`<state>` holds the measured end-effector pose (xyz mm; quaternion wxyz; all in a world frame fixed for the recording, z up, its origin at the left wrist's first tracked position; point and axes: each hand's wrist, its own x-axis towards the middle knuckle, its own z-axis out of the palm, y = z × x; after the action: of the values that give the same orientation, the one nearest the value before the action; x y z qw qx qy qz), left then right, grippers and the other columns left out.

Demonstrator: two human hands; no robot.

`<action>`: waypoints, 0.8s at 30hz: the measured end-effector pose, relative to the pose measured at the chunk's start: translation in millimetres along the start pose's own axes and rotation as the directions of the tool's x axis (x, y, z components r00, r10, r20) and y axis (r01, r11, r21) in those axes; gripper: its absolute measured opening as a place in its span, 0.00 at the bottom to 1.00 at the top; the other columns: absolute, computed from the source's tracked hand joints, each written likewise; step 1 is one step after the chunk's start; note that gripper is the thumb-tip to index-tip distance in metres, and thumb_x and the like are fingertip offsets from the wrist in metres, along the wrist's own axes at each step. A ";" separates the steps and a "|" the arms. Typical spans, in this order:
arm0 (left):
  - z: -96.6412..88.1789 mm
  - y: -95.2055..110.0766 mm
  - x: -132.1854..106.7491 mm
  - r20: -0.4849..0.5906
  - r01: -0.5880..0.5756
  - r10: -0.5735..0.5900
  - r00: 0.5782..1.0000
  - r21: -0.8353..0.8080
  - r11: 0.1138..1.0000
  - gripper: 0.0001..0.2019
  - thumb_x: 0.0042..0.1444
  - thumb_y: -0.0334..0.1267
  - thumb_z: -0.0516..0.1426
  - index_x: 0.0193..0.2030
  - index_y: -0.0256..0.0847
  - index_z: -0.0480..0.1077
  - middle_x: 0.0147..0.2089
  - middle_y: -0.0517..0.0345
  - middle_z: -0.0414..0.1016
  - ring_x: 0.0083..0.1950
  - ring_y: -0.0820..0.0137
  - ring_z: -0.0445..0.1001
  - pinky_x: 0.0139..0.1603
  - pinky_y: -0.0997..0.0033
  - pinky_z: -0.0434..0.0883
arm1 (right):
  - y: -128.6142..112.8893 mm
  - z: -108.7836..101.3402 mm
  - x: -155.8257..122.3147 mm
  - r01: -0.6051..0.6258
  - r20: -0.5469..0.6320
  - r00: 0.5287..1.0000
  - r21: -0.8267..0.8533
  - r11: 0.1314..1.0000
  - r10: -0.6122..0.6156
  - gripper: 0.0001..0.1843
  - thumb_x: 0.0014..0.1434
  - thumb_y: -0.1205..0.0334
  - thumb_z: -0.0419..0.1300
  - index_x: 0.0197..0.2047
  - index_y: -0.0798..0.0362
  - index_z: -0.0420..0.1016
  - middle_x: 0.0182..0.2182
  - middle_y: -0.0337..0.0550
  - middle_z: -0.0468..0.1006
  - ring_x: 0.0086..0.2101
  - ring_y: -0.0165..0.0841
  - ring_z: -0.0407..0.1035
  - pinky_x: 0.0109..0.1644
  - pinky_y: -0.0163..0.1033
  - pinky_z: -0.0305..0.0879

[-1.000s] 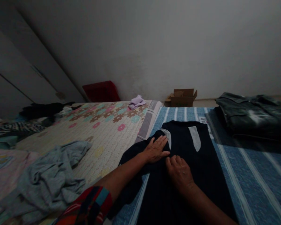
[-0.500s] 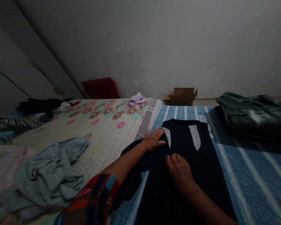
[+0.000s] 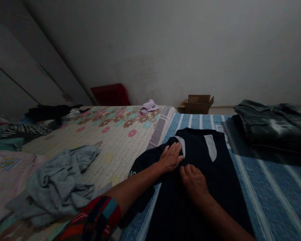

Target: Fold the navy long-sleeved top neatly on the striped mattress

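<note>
A dark navy long-sleeved top [image 3: 223, 187] with two light grey patches lies spread on a blue striped cover. Its left-side sleeve [image 3: 144, 159], with white lettering, extends toward the flowered sheet. My left hand [image 3: 171, 156] lies flat on the top beside the left grey patch, fingers stretched out. Just below and to the right, my right hand [image 3: 194, 180] has its fingers curled down onto the cloth, closed on a bit of the top; the fingertips are partly hidden.
A folded dark green garment [image 3: 273, 122] tops a pile at the right. Crumpled grey clothing [image 3: 57, 184] and a pink garment [image 3: 10, 170] lie left. A lilac cloth [image 3: 148, 107], an open cardboard box [image 3: 198, 106] and a red object [image 3: 110, 94] are near the wall.
My left hand has slid down and slightly right, off the shoulder edge and nearer my right hand. White lettering on the sleeve now shows. My right hand stays in nearly the same place on the top.
</note>
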<state>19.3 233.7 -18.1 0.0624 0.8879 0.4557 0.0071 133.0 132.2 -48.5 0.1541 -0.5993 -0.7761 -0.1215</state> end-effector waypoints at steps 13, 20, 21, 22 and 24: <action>1.2 -23.5 18.4 -0.033 0.185 -0.182 0.983 0.132 0.974 0.25 0.63 0.47 0.42 0.64 0.39 0.51 0.69 0.49 0.46 0.69 0.63 0.44 0.66 0.48 0.40 | 1.5 -2.6 -1.1 0.002 0.030 1.000 -0.002 1.000 -0.002 0.11 0.56 0.75 0.54 0.41 0.59 0.74 0.35 0.54 0.75 0.36 0.40 0.68 0.38 0.42 0.62; -45.1 -46.5 -40.5 -0.127 0.366 -0.348 0.929 0.169 0.915 0.18 0.61 0.45 0.47 0.52 0.37 0.65 0.60 0.42 0.64 0.60 0.55 0.62 0.58 0.49 0.57 | 1.9 -3.3 -1.7 0.007 0.025 1.000 0.008 1.000 -0.007 0.11 0.56 0.74 0.54 0.41 0.59 0.74 0.34 0.54 0.74 0.36 0.40 0.68 0.38 0.42 0.62; -51.2 -48.1 -57.9 -0.118 0.372 -0.356 0.927 0.163 0.914 0.18 0.60 0.46 0.47 0.50 0.37 0.66 0.55 0.43 0.68 0.57 0.55 0.66 0.55 0.52 0.62 | 1.8 -3.7 -1.8 0.006 0.035 0.999 0.007 1.000 -0.006 0.11 0.56 0.74 0.53 0.41 0.59 0.74 0.34 0.53 0.74 0.35 0.40 0.68 0.37 0.42 0.62; -56.3 -48.5 -76.2 -0.095 0.376 -0.366 0.926 0.132 0.917 0.19 0.60 0.48 0.47 0.48 0.37 0.67 0.52 0.45 0.71 0.54 0.56 0.68 0.52 0.56 0.64 | 1.7 -4.3 -1.9 0.005 0.044 0.999 0.007 1.000 -0.005 0.11 0.56 0.74 0.53 0.41 0.59 0.74 0.34 0.53 0.74 0.35 0.40 0.68 0.37 0.42 0.61; -62.6 -45.3 -112.5 -0.085 0.401 -0.397 0.914 0.036 0.915 0.23 0.59 0.53 0.45 0.51 0.39 0.66 0.52 0.48 0.71 0.53 0.59 0.69 0.52 0.59 0.65 | 1.7 -5.4 -1.9 0.003 0.057 0.998 0.010 1.000 -0.004 0.11 0.56 0.74 0.53 0.41 0.58 0.73 0.34 0.53 0.74 0.35 0.40 0.68 0.37 0.42 0.61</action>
<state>-87.5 175.2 43.6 0.0219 0.7766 0.6294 0.0158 135.6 128.9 -44.2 0.1345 -0.6004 -0.7819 -0.1005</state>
